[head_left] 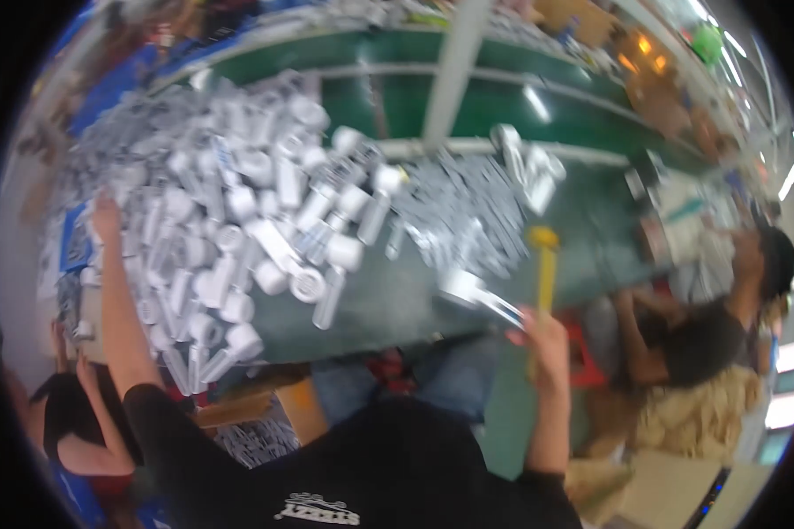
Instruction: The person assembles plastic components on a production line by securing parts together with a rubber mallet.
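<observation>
My right hand (547,339) is closed at the table's near edge. It grips a white round-headed piece (463,286) by its thin, shiny handle, which looks like a handheld shower head. A yellow stick with a wider head (545,238), shaped like a small mallet, stands up from the same hand; its lower end shows below the fingers. My left hand (106,219) reaches far left into a large pile of similar white pieces (229,194); its fingers are blurred, and I cannot see whether they hold anything. A heap of flat grey strips (463,203) lies mid-table.
Several white pieces (534,167) lie apart behind the strips on the green table (591,207). A pale post (454,79) rises at the back. An open carton (304,410) of grey parts stands below the near edge. Co-workers sit at right (706,344) and left (79,423).
</observation>
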Available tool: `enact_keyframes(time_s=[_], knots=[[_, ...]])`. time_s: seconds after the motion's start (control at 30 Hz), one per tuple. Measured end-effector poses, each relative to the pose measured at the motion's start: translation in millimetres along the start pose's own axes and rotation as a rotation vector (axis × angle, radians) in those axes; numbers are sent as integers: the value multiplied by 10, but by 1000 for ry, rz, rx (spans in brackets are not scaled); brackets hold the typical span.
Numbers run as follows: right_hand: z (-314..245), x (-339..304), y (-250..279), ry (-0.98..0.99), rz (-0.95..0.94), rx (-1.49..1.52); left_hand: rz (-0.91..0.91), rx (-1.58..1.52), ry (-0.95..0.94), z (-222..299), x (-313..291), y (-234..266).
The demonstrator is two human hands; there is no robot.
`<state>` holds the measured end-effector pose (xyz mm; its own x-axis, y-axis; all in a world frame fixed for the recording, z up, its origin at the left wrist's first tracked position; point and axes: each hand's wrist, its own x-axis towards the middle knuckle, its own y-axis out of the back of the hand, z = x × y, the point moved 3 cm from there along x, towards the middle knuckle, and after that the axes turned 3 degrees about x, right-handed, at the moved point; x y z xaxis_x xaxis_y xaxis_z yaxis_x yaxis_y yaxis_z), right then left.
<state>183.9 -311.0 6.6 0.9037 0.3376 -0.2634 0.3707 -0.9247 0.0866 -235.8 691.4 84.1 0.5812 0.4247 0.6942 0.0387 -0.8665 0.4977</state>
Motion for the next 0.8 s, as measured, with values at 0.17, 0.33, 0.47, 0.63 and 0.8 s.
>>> enact_keyframes(time_s=[0.17, 0.33, 0.47, 0.63, 0.8], knots=[[-53, 314, -847, -231, -316, -55, -147, -1174, 152, 1904, -144, 2479], [-63, 310, -934, -34, -333, -39, -528, -1547, -264, 3286, -977, 5435], [3, 302, -866, 23, -447, -12, -171, -1433, -551, 4041, -1440, 5924], [-122, 161, -826, 108, -302, -16, -377, -1342, -243, 4600, -1327, 5374], [-188, -8, -598, 95, -173, 6, -655, -1045, -314, 4960, -1036, 5247]])
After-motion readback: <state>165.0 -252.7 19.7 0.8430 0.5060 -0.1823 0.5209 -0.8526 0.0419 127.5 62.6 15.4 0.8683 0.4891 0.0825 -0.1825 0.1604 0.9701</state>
